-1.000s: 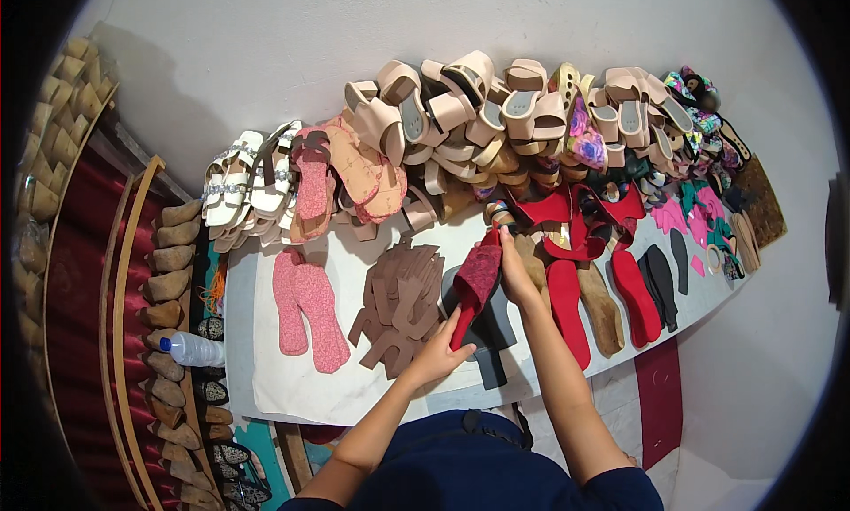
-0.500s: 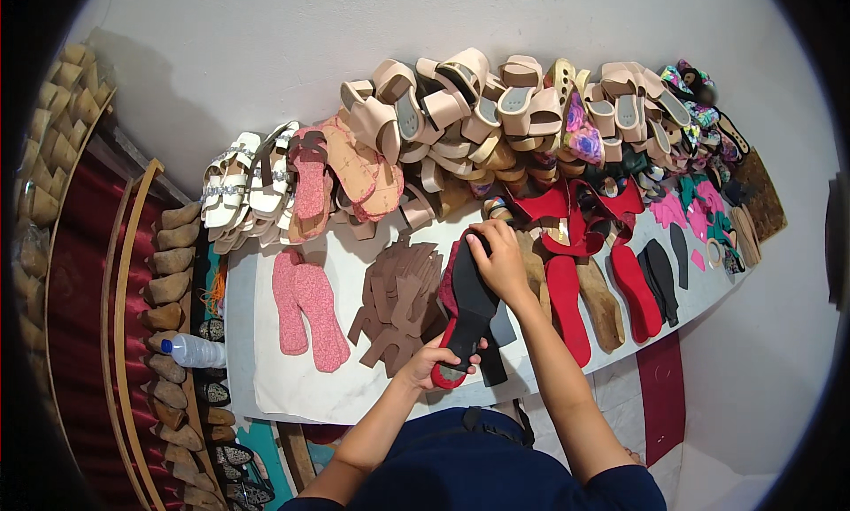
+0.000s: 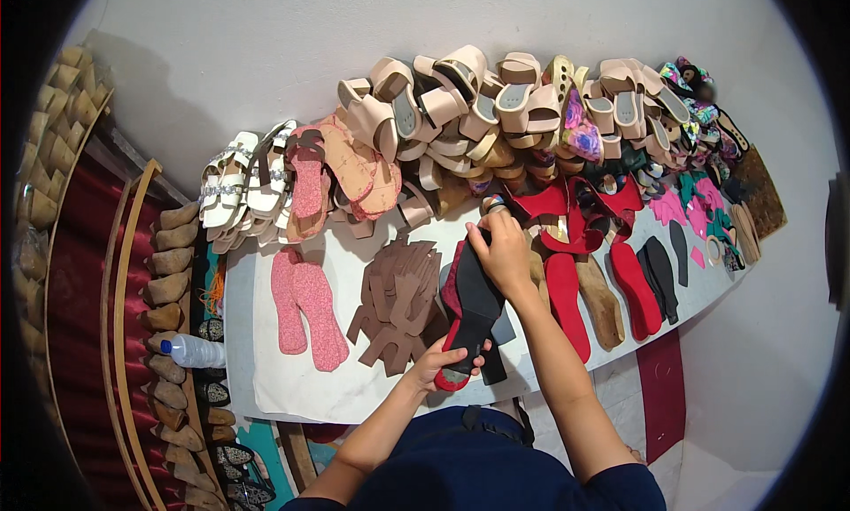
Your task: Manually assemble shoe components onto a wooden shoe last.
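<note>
Above the table edge nearest me, a red shoe (image 3: 452, 276) is held bottom up, with a black sole (image 3: 481, 285) lying along its underside. My left hand (image 3: 443, 362) is closed around the heel end, fingertips showing on the far side. At that end a greyish patch (image 3: 452, 378) shows beyond the sole's edge, inside the red rim. Up by the toe, my right hand (image 3: 503, 254) is closed over the sole's right edge; some of its fingertips are hidden. Just left of the shoe lies a heap of brown cut straps (image 3: 394, 298).
Pink insoles (image 3: 312, 321) lie left on the white table (image 3: 266, 378). Red insoles (image 3: 567, 307), a wooden last (image 3: 602, 307) and black soles (image 3: 658, 281) lie right. Sandals (image 3: 407, 112) are piled along the wall. A bottle (image 3: 195, 352) and racked lasts (image 3: 173, 290) stand at the left.
My right hand has shifted up toward the toe, its fingers now over the edge. The greyish patch at the heel is more exposed. My left hand keeps its hold, a little to the right.
</note>
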The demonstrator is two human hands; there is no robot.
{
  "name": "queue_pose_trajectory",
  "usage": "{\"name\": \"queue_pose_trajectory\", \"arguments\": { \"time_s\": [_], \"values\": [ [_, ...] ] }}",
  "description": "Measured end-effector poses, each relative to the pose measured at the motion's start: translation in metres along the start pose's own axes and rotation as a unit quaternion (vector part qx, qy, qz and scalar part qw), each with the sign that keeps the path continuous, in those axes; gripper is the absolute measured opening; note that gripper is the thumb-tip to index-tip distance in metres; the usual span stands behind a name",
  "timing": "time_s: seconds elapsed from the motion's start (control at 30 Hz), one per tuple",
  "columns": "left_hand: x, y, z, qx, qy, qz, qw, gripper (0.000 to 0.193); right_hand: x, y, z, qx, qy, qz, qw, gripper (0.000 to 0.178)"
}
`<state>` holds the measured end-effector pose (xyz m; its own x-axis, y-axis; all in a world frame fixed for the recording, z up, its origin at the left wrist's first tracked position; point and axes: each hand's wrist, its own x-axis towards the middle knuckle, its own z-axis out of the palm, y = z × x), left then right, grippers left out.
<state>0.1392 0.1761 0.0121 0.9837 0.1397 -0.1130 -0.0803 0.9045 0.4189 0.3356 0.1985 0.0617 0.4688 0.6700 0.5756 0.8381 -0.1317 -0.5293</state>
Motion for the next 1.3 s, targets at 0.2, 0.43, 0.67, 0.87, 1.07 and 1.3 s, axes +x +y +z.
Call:
{"name": "queue_pose_trajectory", "arguments": {
  "time_s": [0.2,0.43,0.67,0.87,1.07,1.3],
  "values": [
    [0.002,-0.004,0.001,-0.025,-0.004,-0.009,1.000,0.057,0.006,0.001,0.003,-0.059,0.008,-0.013,0.998,0.021],
    [0.001,-0.005,0.004,-0.052,-0.004,-0.013,0.999,0.055,0.009,-0.002,0.004,-0.103,-0.053,-0.003,0.993,0.022],
    [0.001,-0.005,0.009,-0.030,0.003,-0.024,0.999,0.051,0.005,0.009,0.012,-0.131,-0.065,0.001,0.989,0.021],
    [0.005,-0.007,-0.008,0.394,0.163,0.055,0.903,0.049,-0.001,0.008,0.005,0.121,-0.112,0.228,0.960,0.030],
    [0.005,0.007,-0.008,0.704,0.256,0.069,0.659,0.064,-0.012,0.023,-0.006,0.570,-0.184,0.491,0.632,0.035],
    [-0.001,0.021,-0.016,0.365,0.242,0.002,0.899,0.061,-0.020,0.054,-0.010,0.683,-0.222,0.487,0.496,0.027]
  ]
}}
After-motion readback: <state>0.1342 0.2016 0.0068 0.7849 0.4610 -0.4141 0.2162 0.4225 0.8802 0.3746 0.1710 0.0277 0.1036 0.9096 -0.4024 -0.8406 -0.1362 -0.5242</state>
